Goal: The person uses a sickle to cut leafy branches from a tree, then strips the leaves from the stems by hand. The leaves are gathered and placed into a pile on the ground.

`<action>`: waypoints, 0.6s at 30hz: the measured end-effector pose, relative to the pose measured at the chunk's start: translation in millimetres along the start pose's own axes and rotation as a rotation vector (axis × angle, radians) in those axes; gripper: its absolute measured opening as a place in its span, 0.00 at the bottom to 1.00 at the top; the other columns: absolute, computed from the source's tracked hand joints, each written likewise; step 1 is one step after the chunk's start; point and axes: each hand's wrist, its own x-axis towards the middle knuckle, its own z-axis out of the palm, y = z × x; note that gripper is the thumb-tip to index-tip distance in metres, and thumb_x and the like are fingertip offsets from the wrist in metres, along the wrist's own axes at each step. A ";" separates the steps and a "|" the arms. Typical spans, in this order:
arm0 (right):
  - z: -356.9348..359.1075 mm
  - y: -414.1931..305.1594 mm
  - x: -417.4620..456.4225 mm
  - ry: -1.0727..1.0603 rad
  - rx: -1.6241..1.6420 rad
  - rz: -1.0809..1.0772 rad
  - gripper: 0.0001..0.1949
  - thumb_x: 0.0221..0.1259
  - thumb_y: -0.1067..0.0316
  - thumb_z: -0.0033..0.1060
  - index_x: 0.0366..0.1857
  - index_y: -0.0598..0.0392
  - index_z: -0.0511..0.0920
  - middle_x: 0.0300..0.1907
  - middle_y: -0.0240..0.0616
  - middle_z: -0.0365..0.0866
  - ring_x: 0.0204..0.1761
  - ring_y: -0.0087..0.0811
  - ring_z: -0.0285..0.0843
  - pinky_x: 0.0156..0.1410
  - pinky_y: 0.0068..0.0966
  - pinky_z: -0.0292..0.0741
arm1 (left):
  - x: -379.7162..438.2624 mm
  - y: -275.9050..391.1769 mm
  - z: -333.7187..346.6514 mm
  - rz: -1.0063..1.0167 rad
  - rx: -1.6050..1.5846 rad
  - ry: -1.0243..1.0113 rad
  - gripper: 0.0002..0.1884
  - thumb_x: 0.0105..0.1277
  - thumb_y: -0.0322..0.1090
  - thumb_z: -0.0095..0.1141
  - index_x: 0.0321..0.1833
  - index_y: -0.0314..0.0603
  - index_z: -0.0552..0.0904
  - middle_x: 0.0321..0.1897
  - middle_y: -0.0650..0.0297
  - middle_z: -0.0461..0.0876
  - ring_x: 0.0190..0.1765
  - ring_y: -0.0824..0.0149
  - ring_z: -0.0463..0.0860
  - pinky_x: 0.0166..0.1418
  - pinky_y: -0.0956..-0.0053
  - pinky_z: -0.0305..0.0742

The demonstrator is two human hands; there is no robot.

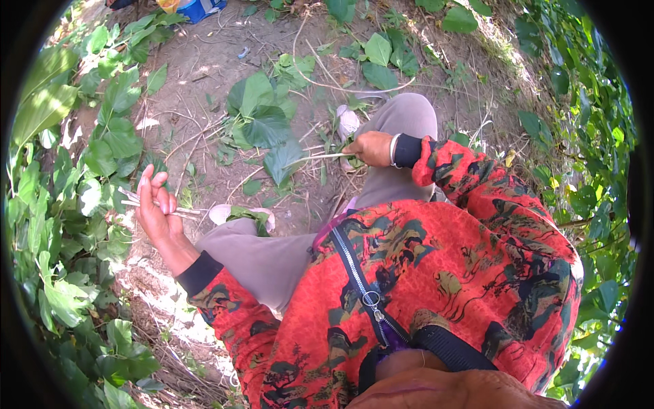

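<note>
Several short, thin, pale sticks lie across my left hand, at the left with its fingers partly curled around them. My right hand, with a pale bangle at the wrist, is in front of my right knee. It grips one end of a green leaf stem, whose other end points left to a broad green leaf. Just beyond lies a heap of similar broad leaves on the soil. How the stem joins the leaf is hard to tell.
A long, thin, bent vine lies beyond my right knee, near a pale curved strip of unclear kind. Pale shoes show below my knees. Dense leafy plants stand on both sides. A blue bag-like object is at the top left.
</note>
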 end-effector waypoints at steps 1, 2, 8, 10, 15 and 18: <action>7.4 4.1 5.7 0.044 0.027 -0.013 0.23 0.49 0.75 0.50 0.54 0.51 0.79 0.36 0.53 0.82 0.41 0.51 0.81 0.47 0.40 0.75 | 0.7 -0.4 -8.0 0.002 -0.035 -0.033 0.18 0.72 0.36 0.47 0.58 0.28 0.73 0.34 0.58 0.84 0.14 0.82 0.59 0.16 0.85 0.54; 19.4 11.0 8.2 0.097 0.081 -0.036 0.23 0.50 0.75 0.50 0.54 0.51 0.79 0.36 0.54 0.82 0.41 0.52 0.80 0.47 0.40 0.75 | 1.1 -0.5 -7.0 0.003 -0.030 -0.034 0.18 0.72 0.35 0.47 0.58 0.28 0.73 0.34 0.58 0.84 0.14 0.82 0.59 0.16 0.85 0.54; 36.1 7.0 8.9 0.274 0.243 -0.021 0.19 0.58 0.73 0.50 0.56 0.55 0.76 0.43 0.55 0.81 0.44 0.53 0.79 0.51 0.39 0.75 | -0.3 1.6 -6.4 0.003 -0.025 -0.025 0.19 0.72 0.34 0.46 0.60 0.28 0.72 0.34 0.57 0.84 0.14 0.82 0.59 0.17 0.86 0.54; 28.5 3.7 8.2 0.325 0.210 0.031 0.20 0.58 0.73 0.50 0.56 0.55 0.76 0.41 0.55 0.81 0.43 0.54 0.79 0.49 0.40 0.75 | -4.8 5.1 0.1 0.008 0.002 -0.002 0.19 0.72 0.34 0.46 0.60 0.28 0.72 0.34 0.57 0.84 0.14 0.82 0.59 0.17 0.86 0.54; 17.1 -5.0 11.6 0.378 0.159 0.024 0.20 0.59 0.73 0.50 0.58 0.53 0.75 0.35 0.56 0.80 0.37 0.55 0.78 0.44 0.43 0.74 | -5.8 3.3 1.3 0.007 0.010 -0.011 0.19 0.73 0.36 0.46 0.60 0.29 0.72 0.35 0.59 0.84 0.14 0.83 0.59 0.17 0.86 0.53; 21.3 -11.0 22.5 0.326 0.114 -0.022 0.20 0.59 0.72 0.50 0.58 0.51 0.76 0.34 0.56 0.80 0.36 0.55 0.78 0.43 0.44 0.74 | -5.1 1.9 4.4 0.002 0.013 -0.006 0.19 0.72 0.36 0.47 0.59 0.28 0.73 0.35 0.58 0.84 0.14 0.82 0.59 0.17 0.86 0.53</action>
